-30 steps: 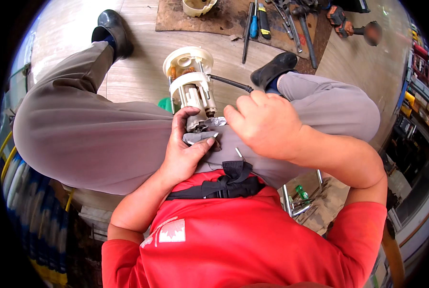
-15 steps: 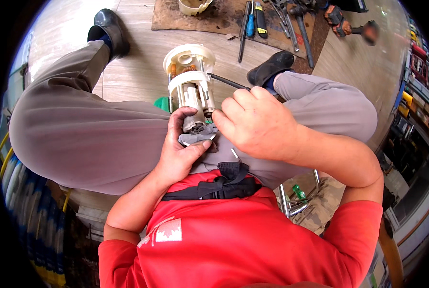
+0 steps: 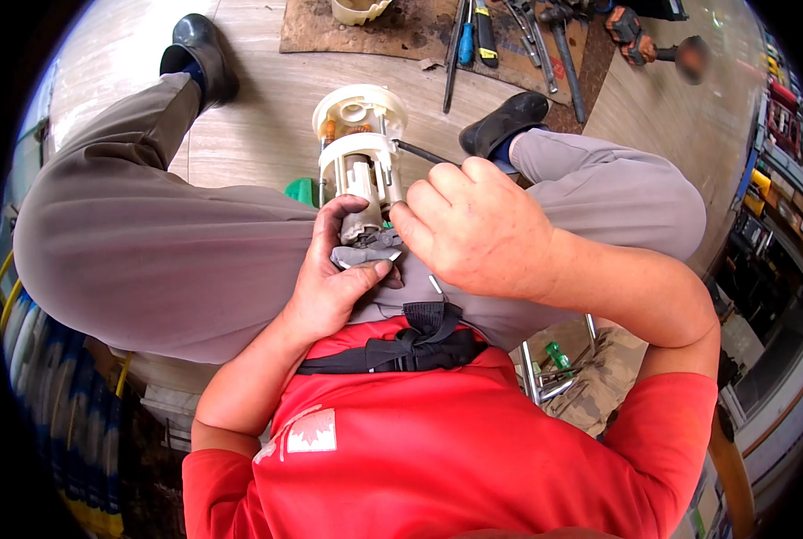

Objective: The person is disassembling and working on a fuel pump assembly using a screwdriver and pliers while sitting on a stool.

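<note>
A cream plastic pump assembly (image 3: 358,144), with two round flanges joined by rods, lies between my knees and points away from me. My left hand (image 3: 334,274) grips its grey lower end (image 3: 370,250) against my lap. My right hand (image 3: 478,225) is closed around a thin dark tool (image 3: 424,153) whose shaft sticks out past my knuckles toward the assembly. The tool's tip is hidden behind my fingers. Both hands touch over the grey end.
I sit with grey-trousered legs spread and black shoes (image 3: 199,49) on a pale wooden floor. A brown mat (image 3: 401,31) ahead holds screwdrivers (image 3: 473,27), wrenches and a cream bowl (image 3: 356,9). A power drill (image 3: 644,40) lies far right. Shelves line the right side.
The view has shifted slightly. My right hand has crept a little forward along the assembly's grey end; my left hand keeps its grip.
</note>
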`<action>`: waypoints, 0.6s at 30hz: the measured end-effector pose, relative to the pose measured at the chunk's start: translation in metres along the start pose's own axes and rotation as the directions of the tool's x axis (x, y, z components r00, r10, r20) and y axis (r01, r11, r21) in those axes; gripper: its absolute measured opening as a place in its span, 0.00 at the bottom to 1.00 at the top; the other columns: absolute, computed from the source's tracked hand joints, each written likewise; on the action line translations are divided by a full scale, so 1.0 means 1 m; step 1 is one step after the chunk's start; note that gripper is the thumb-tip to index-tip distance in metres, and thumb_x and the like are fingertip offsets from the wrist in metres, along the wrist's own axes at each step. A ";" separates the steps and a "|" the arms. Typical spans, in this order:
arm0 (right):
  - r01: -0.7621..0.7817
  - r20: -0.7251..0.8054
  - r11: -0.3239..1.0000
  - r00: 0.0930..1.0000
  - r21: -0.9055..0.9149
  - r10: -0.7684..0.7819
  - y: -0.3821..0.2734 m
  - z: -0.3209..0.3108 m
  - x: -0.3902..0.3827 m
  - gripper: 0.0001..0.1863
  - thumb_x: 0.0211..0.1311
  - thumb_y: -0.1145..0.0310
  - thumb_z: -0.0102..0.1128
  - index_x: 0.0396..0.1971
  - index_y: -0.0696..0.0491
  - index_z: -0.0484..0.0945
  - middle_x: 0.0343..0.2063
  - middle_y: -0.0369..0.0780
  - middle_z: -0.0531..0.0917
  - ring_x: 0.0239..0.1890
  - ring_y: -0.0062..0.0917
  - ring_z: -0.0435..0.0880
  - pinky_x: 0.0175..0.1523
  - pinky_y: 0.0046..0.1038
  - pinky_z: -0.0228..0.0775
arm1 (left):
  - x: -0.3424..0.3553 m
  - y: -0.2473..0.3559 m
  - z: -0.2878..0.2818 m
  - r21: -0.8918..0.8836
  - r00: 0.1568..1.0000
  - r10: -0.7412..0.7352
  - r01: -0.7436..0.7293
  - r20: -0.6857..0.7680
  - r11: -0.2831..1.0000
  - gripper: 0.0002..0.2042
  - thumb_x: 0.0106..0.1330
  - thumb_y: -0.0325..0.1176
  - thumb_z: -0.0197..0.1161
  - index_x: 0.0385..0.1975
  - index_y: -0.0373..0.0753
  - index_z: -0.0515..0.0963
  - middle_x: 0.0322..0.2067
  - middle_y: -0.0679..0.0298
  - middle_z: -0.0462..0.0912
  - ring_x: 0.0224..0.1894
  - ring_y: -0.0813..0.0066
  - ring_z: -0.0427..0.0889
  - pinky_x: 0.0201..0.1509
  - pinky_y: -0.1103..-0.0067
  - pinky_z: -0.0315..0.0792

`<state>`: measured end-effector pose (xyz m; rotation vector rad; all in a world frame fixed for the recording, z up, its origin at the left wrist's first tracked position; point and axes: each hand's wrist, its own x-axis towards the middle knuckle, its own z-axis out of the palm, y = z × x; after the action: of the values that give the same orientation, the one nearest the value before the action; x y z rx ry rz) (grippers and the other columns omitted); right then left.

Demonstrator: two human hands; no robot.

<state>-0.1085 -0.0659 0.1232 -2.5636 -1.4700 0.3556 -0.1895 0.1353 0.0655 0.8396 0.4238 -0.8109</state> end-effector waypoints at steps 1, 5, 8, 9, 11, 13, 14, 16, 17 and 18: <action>0.004 0.002 1.000 1.000 -0.001 -0.004 0.000 0.000 0.001 0.08 0.49 0.63 0.57 0.24 0.51 0.78 0.23 0.34 0.73 0.30 0.25 0.72 0.30 0.27 0.58 | 0.001 0.001 0.000 0.008 1.000 0.002 -0.002 0.001 1.000 0.33 0.57 0.17 0.60 0.63 0.41 0.55 0.47 0.55 0.73 0.41 0.66 0.81 0.46 0.71 0.78; 0.061 0.011 0.998 0.998 -0.006 -0.061 0.004 -0.005 0.005 0.09 0.47 0.62 0.58 0.23 0.53 0.80 0.23 0.34 0.75 0.31 0.26 0.73 0.31 0.27 0.60 | 0.001 0.000 -0.004 -0.047 0.997 -0.063 0.066 0.046 0.997 0.33 0.60 0.16 0.59 0.64 0.39 0.53 0.46 0.54 0.73 0.39 0.70 0.81 0.44 0.73 0.79; 0.113 0.066 0.993 0.992 -0.022 -0.111 0.004 -0.009 0.008 0.11 0.44 0.61 0.60 0.21 0.54 0.82 0.23 0.34 0.76 0.32 0.27 0.75 0.33 0.27 0.62 | 0.000 0.004 -0.003 -0.020 0.995 -0.088 0.089 0.048 0.996 0.33 0.59 0.16 0.60 0.64 0.38 0.54 0.48 0.54 0.72 0.39 0.71 0.81 0.44 0.75 0.79; 0.133 0.067 0.991 0.989 -0.034 -0.130 0.005 -0.009 0.009 0.11 0.45 0.62 0.60 0.22 0.54 0.81 0.23 0.34 0.75 0.32 0.26 0.74 0.32 0.27 0.61 | 0.001 0.004 -0.003 -0.018 0.995 -0.095 0.096 0.041 0.995 0.33 0.59 0.16 0.60 0.63 0.38 0.54 0.48 0.55 0.72 0.39 0.71 0.81 0.44 0.75 0.79; 0.172 0.070 0.984 0.983 -0.057 -0.168 0.008 -0.009 0.012 0.10 0.46 0.63 0.59 0.24 0.53 0.80 0.23 0.33 0.72 0.31 0.24 0.73 0.32 0.27 0.59 | 0.002 0.003 -0.003 -0.020 0.995 -0.098 0.099 0.031 0.995 0.33 0.58 0.15 0.60 0.63 0.37 0.55 0.48 0.55 0.72 0.39 0.71 0.82 0.44 0.76 0.79; 0.181 0.052 0.983 0.982 -0.015 -0.180 0.010 -0.010 0.015 0.10 0.45 0.63 0.60 0.22 0.54 0.80 0.22 0.33 0.73 0.31 0.25 0.73 0.33 0.27 0.60 | 0.004 -0.001 -0.005 -0.030 0.996 -0.084 0.085 0.020 0.996 0.33 0.58 0.15 0.61 0.63 0.37 0.55 0.48 0.56 0.73 0.39 0.70 0.82 0.44 0.76 0.79; 0.186 0.042 0.983 0.982 0.006 -0.186 0.011 -0.011 0.016 0.10 0.44 0.63 0.60 0.22 0.54 0.80 0.22 0.33 0.74 0.31 0.25 0.74 0.33 0.27 0.61 | 0.005 0.000 -0.005 -0.068 0.992 -0.112 0.116 0.062 0.991 0.34 0.57 0.15 0.61 0.64 0.37 0.55 0.47 0.56 0.73 0.39 0.69 0.82 0.44 0.76 0.79; 0.203 0.072 0.978 0.976 0.043 -0.206 0.012 -0.010 0.019 0.10 0.43 0.63 0.61 0.21 0.55 0.81 0.23 0.34 0.75 0.32 0.26 0.75 0.34 0.28 0.63 | 0.005 0.001 -0.008 -0.140 0.977 -0.161 0.180 0.138 0.974 0.36 0.57 0.16 0.62 0.65 0.37 0.54 0.46 0.57 0.74 0.38 0.68 0.83 0.44 0.75 0.80; 0.211 0.086 0.976 0.973 0.062 -0.216 0.012 -0.011 0.020 0.10 0.42 0.63 0.61 0.21 0.55 0.82 0.23 0.34 0.76 0.32 0.26 0.75 0.35 0.28 0.64 | 0.004 0.001 -0.008 -0.146 0.977 -0.167 0.186 0.130 0.972 0.37 0.56 0.16 0.62 0.66 0.37 0.53 0.46 0.57 0.75 0.38 0.67 0.83 0.44 0.74 0.80; 0.233 0.120 0.969 0.963 0.083 -0.242 0.013 -0.013 0.022 0.10 0.42 0.64 0.62 0.21 0.55 0.83 0.23 0.34 0.77 0.32 0.27 0.75 0.36 0.29 0.65 | 0.004 0.001 -0.009 -0.150 0.977 -0.173 0.191 0.123 0.970 0.38 0.56 0.16 0.63 0.66 0.37 0.53 0.46 0.56 0.75 0.38 0.66 0.83 0.43 0.73 0.80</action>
<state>-0.0831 -0.0536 0.1300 -2.3160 -1.7558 0.5351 -0.1864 0.1409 0.0586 0.6080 0.4678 -0.9748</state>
